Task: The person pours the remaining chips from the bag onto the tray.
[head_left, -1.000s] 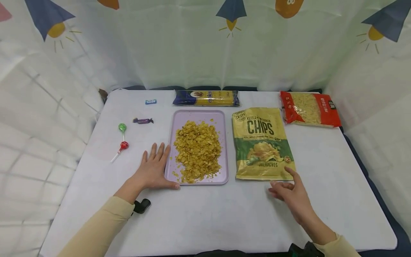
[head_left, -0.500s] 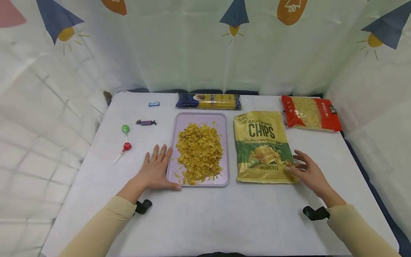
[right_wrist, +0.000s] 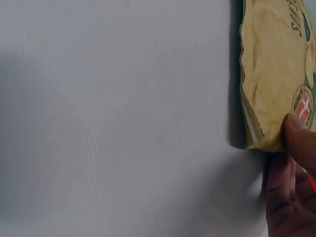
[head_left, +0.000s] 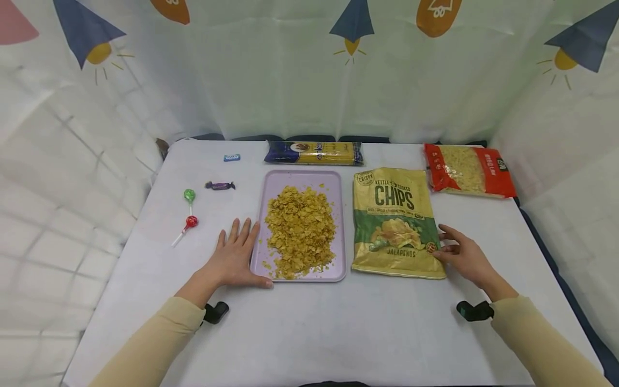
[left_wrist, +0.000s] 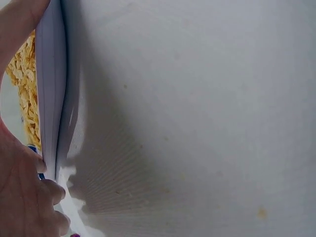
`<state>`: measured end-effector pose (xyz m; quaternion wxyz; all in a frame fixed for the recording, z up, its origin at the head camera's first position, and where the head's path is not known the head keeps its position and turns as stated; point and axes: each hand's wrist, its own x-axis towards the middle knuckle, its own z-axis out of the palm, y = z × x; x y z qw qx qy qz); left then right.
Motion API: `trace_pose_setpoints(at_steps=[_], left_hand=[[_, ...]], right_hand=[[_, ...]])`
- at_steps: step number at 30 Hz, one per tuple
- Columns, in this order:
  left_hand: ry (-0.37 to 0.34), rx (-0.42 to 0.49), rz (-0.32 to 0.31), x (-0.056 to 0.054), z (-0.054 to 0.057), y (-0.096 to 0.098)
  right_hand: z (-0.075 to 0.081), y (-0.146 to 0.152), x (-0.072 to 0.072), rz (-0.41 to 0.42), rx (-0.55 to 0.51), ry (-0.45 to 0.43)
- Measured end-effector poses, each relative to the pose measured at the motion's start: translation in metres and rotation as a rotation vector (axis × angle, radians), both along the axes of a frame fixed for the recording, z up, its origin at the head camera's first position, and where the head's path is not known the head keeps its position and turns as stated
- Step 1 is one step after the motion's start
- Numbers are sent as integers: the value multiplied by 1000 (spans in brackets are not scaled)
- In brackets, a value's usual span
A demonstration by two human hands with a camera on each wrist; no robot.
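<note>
A lilac tray (head_left: 338,226) bears a heap of crushed yellow flakes (head_left: 301,228). My left hand (head_left: 234,262) lies at its near left corner, fingers spread and fairly straight along the left side, thumb by the front edge. The left wrist view shows the tray's side wall (left_wrist: 51,89) beside the palm. Right of the tray, a gold and green bag of jalapeño chips (head_left: 398,223) lies flat. My right hand (head_left: 466,262) holds that bag's right edge near the lower corner. In the right wrist view the thumb (right_wrist: 300,136) presses on top, with the other fingers lower at the edge, partly hidden.
Behind the tray lies a blue and yellow pasta packet (head_left: 314,153). A red noodle packet (head_left: 469,171) is at the back right. To the left are a green lollipop (head_left: 189,195), a red lollipop (head_left: 191,221), a purple wrapped candy (head_left: 220,186) and a small blue candy (head_left: 232,157).
My right hand has gone from the chip bag's lower front corner to its right edge. The bag's near end has turned slightly left. My left hand stays by the tray; the head view has shifted slightly.
</note>
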<state>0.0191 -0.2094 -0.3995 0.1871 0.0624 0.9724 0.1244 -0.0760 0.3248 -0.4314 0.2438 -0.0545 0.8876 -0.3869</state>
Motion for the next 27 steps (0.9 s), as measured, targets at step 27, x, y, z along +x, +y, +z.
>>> trace_pose_setpoints(at_steps=[27], left_hand=[[20, -64, -44, -25, 35, -8]], right_hand=[[39, 5, -15, 43, 140, 200]])
